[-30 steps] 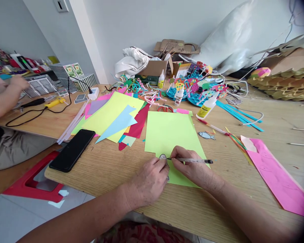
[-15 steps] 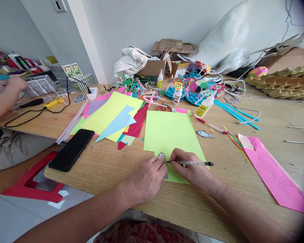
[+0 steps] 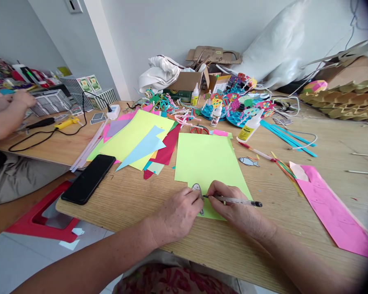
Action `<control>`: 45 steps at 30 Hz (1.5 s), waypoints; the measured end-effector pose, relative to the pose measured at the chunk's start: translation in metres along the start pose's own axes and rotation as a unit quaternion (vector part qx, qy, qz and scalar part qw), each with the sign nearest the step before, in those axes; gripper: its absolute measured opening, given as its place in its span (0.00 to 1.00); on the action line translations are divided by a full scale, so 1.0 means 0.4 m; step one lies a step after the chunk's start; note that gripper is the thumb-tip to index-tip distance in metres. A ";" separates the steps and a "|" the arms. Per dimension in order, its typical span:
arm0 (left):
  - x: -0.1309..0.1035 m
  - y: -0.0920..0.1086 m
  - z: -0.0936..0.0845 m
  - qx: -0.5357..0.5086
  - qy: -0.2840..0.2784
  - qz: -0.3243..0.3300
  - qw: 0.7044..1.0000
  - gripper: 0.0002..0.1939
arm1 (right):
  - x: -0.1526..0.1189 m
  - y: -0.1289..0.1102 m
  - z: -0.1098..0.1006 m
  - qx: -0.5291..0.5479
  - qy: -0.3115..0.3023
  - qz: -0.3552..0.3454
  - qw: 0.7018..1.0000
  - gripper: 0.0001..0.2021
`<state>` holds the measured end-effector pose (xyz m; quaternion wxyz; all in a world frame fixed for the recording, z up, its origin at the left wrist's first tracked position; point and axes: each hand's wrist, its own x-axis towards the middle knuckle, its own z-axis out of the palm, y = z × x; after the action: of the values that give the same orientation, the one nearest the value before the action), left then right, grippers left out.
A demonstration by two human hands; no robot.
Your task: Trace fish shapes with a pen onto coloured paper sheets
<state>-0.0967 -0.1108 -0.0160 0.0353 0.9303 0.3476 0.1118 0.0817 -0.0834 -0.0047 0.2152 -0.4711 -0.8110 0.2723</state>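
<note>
Pen point(image 3: 239, 201) is grasped in the right fingers point(image 3: 217, 187), its tip beside the fish cutout point(image 3: 196, 187), pressed by the left fingers point(image 3: 190, 197) (any pinch cannot be told) onto green paper point(image 3: 207, 157) near the front edge of the counter point(image 3: 131, 200); the outline is best followed closely, cutout unshifted

Black phone point(image 3: 88, 179) on wooden table point(image 3: 125, 204), red stool point(image 3: 49, 232) below

Pale wall point(image 3: 171, 28), tiled floor point(image 3: 27, 255), red stool point(image 3: 46, 232)
</note>
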 end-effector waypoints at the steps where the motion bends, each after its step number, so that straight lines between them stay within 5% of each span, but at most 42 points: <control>1: 0.000 -0.001 -0.001 -0.002 0.001 0.000 1.000 0.12 | -0.001 0.000 -0.001 -0.002 0.001 0.001 1.000 0.04; 45: -0.006 -0.008 -0.005 -0.032 -0.002 0.009 0.999 0.12 | -0.019 -0.021 -0.009 0.032 -0.009 0.028 0.999 0.04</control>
<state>-0.1008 -0.1099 -0.0149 0.0653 0.9320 0.3354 0.1213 0.0821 -0.0927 0.0026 0.2154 -0.4841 -0.7903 0.3076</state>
